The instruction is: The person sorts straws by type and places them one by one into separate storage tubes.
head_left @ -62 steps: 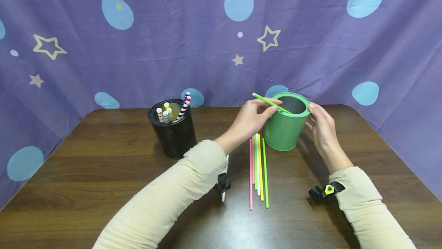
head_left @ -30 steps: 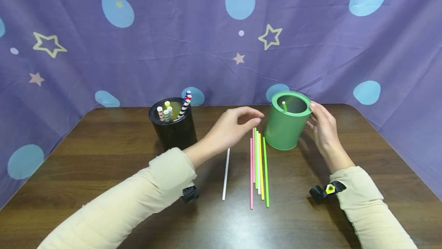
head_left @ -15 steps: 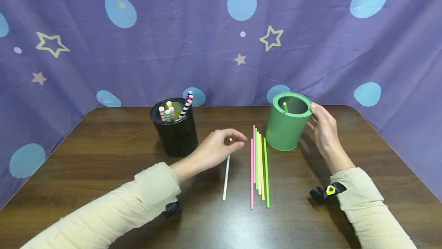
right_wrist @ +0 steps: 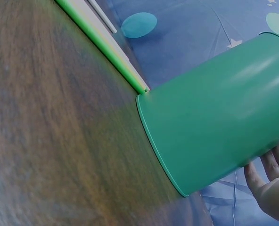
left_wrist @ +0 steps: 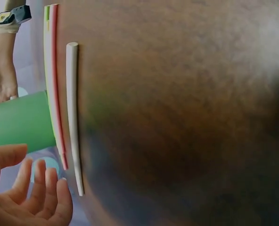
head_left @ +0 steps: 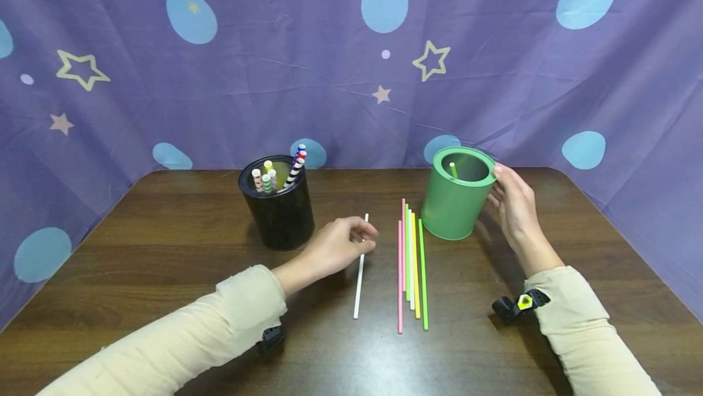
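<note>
A white straw (head_left: 359,286) lies alone on the table. My left hand (head_left: 335,242) hovers over its upper part, fingers loosely bent; in the left wrist view, that hand (left_wrist: 31,193) has thumb and fingers apart, clear of the straw (left_wrist: 73,117). With my right hand (head_left: 516,207) I hold the green can (head_left: 451,210) by its right side, one fingertip at the rim. The right wrist view has those fingers (right_wrist: 255,181) against the can's wall (right_wrist: 215,113). Inside the can leans a green straw (head_left: 453,170), mostly hidden.
Several plain straws, including a pink one (head_left: 400,280), a yellow one (head_left: 415,268) and a green one (head_left: 423,280), lie side by side before the green can. A black can (head_left: 280,219) with several patterned straws (head_left: 293,173) stands left. A purple curtain (head_left: 307,79) hangs behind the table (head_left: 165,262).
My left hand put the green straw into the green can and let go. It then moved left and down to above the white straw. My right hand stayed at the can.
</note>
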`<state>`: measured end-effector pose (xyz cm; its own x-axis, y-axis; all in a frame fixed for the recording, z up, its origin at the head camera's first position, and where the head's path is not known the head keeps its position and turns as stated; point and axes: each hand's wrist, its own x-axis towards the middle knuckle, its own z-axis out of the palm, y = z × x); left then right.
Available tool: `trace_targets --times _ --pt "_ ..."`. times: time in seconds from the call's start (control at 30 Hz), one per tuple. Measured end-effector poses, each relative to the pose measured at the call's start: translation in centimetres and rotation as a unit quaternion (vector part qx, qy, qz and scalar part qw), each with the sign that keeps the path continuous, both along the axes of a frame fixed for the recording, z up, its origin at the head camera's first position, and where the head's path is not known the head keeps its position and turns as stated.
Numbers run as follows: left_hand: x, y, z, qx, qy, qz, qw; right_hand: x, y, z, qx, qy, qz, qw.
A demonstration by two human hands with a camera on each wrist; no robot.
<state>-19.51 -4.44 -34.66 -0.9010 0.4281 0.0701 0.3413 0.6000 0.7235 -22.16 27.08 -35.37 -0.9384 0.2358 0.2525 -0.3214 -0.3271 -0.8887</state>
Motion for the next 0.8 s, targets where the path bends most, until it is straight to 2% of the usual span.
trace_targets --times 0.3,0.47,0.67,0.8 --pt "0.2 0.3 -1.1 -0.054 -0.014 0.036 0.9978 0.1 0.0 -0.1 0.002 -0.004 -0.002 1.000" --pt "0.2 0.3 -1.4 -0.089 -0.011 0.041 0.9951 0.1 0.0 0.0 0.001 -0.005 0.000 1.000" --pt "-0.4 0.1 -1.5 -0.100 -0.007 0.040 0.9942 0.1 0.0 0.1 -0.001 -0.006 -0.002 1.000" --pt "-0.9 0.0 -1.4 -0.102 -0.018 0.045 0.9936 0.0 0.0 0.1 -0.001 -0.008 -0.003 1.000"
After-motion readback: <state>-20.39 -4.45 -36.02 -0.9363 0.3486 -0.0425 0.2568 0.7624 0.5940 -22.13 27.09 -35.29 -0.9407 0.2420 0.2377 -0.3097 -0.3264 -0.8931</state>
